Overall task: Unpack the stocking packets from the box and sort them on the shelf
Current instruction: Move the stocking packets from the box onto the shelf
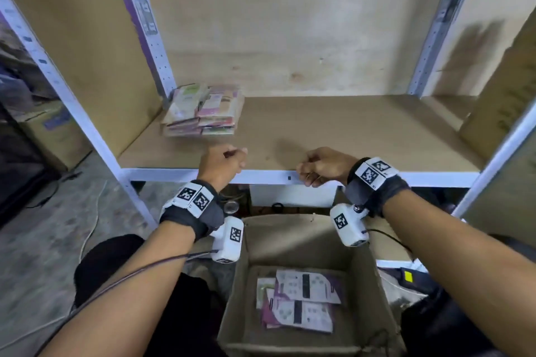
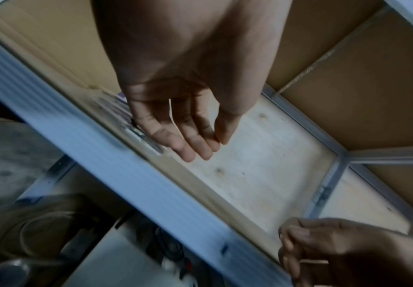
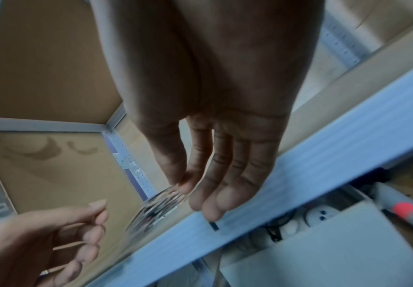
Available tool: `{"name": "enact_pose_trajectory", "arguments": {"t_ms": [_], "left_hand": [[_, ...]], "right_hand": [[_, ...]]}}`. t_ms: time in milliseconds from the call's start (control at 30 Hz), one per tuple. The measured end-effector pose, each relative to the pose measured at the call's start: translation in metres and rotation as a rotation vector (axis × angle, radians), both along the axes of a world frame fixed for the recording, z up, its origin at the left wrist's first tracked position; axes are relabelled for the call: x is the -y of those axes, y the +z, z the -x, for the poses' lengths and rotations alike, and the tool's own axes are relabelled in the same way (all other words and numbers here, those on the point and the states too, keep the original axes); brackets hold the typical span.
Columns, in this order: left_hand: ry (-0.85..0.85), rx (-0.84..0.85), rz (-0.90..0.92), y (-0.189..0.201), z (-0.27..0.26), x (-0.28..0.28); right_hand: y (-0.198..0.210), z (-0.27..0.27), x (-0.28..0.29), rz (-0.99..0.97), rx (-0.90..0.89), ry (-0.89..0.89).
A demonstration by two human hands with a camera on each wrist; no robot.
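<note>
A stack of stocking packets (image 1: 203, 110) lies at the back left of the wooden shelf (image 1: 348, 130). More packets (image 1: 301, 301) lie flat in the bottom of the open cardboard box (image 1: 240, 284) on the floor below me. My left hand (image 1: 223, 162) hovers over the shelf's front edge, right of the stack, with loosely curled fingers (image 2: 188, 141) that hold no packet. Further right, my right hand (image 1: 316, 166) hangs over the white front rail (image 1: 266, 175), its fingers (image 3: 215, 194) relaxed. A thin pale strand crosses each hand; I cannot tell what it is.
White perforated uprights (image 1: 150, 38) frame the shelf bay. A cardboard piece (image 1: 504, 107) leans at the shelf's right end. Under the shelf sit a white box (image 1: 293, 195) and cables. Another carton (image 1: 55, 133) stands on the floor at left.
</note>
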State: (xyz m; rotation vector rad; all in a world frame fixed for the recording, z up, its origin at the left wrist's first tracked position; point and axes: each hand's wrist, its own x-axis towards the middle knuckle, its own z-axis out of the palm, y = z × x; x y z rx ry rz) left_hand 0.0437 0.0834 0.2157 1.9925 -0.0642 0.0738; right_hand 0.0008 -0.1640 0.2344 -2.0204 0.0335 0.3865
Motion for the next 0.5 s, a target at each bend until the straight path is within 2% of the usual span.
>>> {"name": "enact_pose_trajectory", "arguments": {"t_ms": [233,367,500], "left_hand": [[-0.210,-0.170,-0.166,-0.068,0.060,0.047],[-0.372,-0.339,-0.229,-0.113,0.074,0.062],[-0.437,-0.443,-0.340,-0.150,0.076,0.073]], "right_hand": [[-0.055,0.060,0.024,0.035,-0.094,-0.050],[-0.096,0.072,0.033,0.092,-0.182,-0.008],[-0.135,0.070,0.038,0.153,-0.260,-0.005]]}}
